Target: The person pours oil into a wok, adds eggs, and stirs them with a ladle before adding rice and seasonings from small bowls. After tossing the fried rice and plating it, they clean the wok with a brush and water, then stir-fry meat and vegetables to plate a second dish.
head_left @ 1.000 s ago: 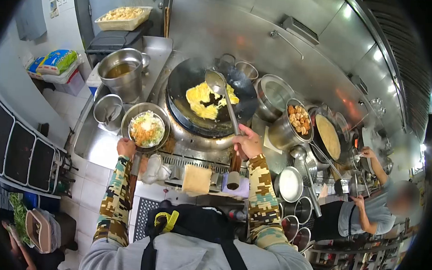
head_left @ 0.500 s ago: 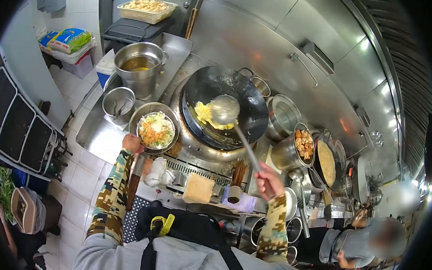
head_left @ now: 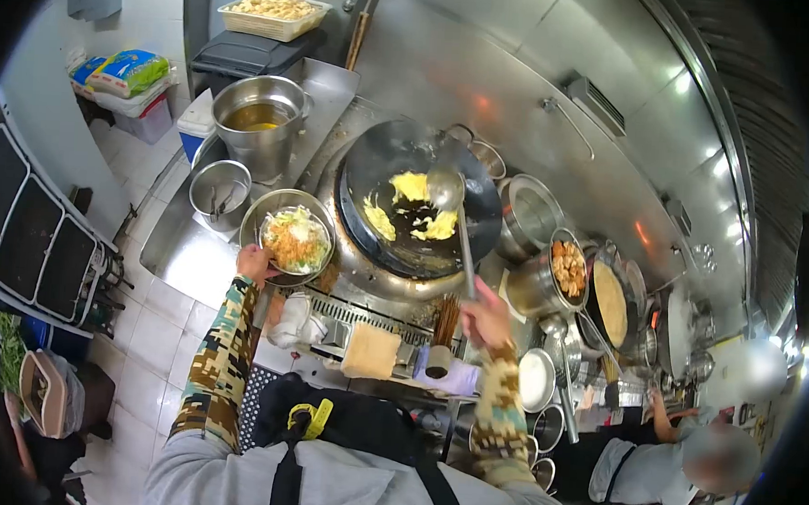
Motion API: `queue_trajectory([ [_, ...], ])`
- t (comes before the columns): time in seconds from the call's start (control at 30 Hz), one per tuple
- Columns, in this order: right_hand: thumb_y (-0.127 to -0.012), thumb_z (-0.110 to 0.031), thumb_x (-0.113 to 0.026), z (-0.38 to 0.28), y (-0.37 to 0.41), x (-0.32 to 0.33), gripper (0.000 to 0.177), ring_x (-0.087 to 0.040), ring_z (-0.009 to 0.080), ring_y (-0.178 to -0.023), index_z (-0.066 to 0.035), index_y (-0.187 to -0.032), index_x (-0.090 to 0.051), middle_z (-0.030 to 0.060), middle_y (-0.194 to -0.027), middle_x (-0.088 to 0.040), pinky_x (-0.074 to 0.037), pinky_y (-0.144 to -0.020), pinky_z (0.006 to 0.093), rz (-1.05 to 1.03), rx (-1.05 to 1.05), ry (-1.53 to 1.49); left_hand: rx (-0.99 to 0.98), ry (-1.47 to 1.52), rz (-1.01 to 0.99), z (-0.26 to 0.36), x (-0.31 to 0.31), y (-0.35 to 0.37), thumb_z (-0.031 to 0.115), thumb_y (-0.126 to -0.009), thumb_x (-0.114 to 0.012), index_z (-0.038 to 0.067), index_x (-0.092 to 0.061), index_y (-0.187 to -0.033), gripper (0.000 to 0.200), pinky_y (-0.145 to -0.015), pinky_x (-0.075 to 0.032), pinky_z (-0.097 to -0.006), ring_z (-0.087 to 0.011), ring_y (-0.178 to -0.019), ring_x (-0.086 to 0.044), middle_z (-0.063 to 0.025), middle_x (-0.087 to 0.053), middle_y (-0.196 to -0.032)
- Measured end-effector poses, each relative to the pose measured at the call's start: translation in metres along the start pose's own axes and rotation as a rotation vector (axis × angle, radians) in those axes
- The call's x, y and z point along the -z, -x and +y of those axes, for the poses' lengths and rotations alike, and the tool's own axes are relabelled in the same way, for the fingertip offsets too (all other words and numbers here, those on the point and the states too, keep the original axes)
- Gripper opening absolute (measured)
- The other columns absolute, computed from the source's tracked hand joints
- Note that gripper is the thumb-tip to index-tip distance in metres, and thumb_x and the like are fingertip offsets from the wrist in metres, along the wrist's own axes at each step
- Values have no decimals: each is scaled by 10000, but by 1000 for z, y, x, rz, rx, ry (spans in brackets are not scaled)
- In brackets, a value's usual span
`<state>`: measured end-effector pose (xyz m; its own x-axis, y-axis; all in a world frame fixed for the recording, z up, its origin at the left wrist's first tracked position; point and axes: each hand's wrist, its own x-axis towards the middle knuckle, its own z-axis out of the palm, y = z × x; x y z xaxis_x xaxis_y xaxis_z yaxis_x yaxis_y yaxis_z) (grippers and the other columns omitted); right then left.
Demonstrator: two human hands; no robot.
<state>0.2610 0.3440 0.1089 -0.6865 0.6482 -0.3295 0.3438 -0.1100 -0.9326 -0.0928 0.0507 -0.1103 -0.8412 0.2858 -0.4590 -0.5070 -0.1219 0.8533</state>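
Note:
My right hand is closed round the handle of a long metal ladle, whose bowl sits over the right side of a black wok. Separate pieces of yellow egg lie in the wok. At the wok's left, my left hand grips the edge of a bowl of shredded vegetables, orange and pale green. This bowl rests inside a wider metal pan; my fingertips are partly hidden by the rim.
A metal pot of oil and a smaller pot with utensils stand at the left. Right of the wok are a pot of browned food and a pan with a flat pancake. A co-worker is at the lower right.
The egg has gone from one clump to spread pieces. My right hand has moved left and up, and the ladle bowl right and slightly up. My left hand has shifted from the pan's edge onto the vegetable bowl.

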Motion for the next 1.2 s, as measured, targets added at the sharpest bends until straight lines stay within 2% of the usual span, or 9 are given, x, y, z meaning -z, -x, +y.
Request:
queue_trajectory([
  [0.13,-848,-25,-601,-14,21,-38,690,-503,91,-474,-35,-1482,-329,18,-624,-557,-393,-415,246,-57,32,180,-18,105,-21,9,-12,24,53,-786,-624,-8,-566,-855,109,-542,-589,-412,-269,-648,-658,-144,-629,-792],
  [0.27,-824,73,-599,-3,90,26,662,-553,88,-530,-34,-1447,-404,27,-763,-609,-427,-466,218,-186,-29,65,-93,164,-56,28,4,56,49,-809,-602,5,-561,-851,73,-552,-584,-405,-234,-660,-645,-121,-613,-773],
  [0.4,-853,39,-571,-6,43,58,645,-542,92,-497,-24,-1461,-365,34,-717,-605,-432,-434,228,-129,97,89,-152,176,-59,54,0,87,51,-818,-593,-1,-551,-857,78,-581,-591,-412,-211,-662,-634,-100,-605,-774],
  [0.53,-857,-3,-570,34,-27,-2,687,-527,98,-479,-46,-1491,-310,26,-670,-564,-406,-398,266,77,120,-137,-198,167,-90,72,-22,113,43,-820,-589,-12,-538,-909,116,-628,-605,-424,-228,-727,-646,-121,-625,-856],
  [0.67,-829,-6,-622,40,16,3,724,-542,109,-481,-23,-1482,-311,52,-707,-586,-437,-395,271,-189,117,-379,-246,185,-140,93,-37,139,34,-828,-568,-27,-533,-982,169,-628,-607,-424,-261,-774,-660,-156,-637,-963],
  [0.73,-838,4,-609,26,45,50,696,-552,103,-487,-46,-1476,-336,50,-715,-592,-435,-380,261,-236,-95,-463,-236,203,-139,111,-48,170,29,-832,-560,-27,-529,-989,170,-629,-609,-427,-266,-779,-663,-161,-639,-972],
  [0.9,-845,-4,-589,12,4,75,680,-519,93,-436,-80,-1477,-353,26,-589,-549,-418,-379,245,-186,89,-142,-271,168,-160,117,-60,170,66,-858,-554,2,-529,-768,113,-637,-604,-449,-184,-639,-583,-52,-492,-704],
  [1.0,-840,-22,-593,15,-2,20,714,-532,96,-479,-61,-1494,-309,33,-682,-579,-421,-402,267,-157,15,-89,-201,215,-232,121,-89,155,59,-860,-547,-22,-559,-847,83,-686,-595,-465,-184,-644,-577,-82,-557,-752],
  [1.2,-851,-30,-609,25,54,64,692,-502,78,-470,-75,-1486,-340,3,-637,-552,-396,-409,246,-217,42,-87,-228,136,-325,161,-109,144,53,-859,-541,-39,-574,-876,99,-667,-595,-456,-231,-701,-629,-128,-609,-806],
])
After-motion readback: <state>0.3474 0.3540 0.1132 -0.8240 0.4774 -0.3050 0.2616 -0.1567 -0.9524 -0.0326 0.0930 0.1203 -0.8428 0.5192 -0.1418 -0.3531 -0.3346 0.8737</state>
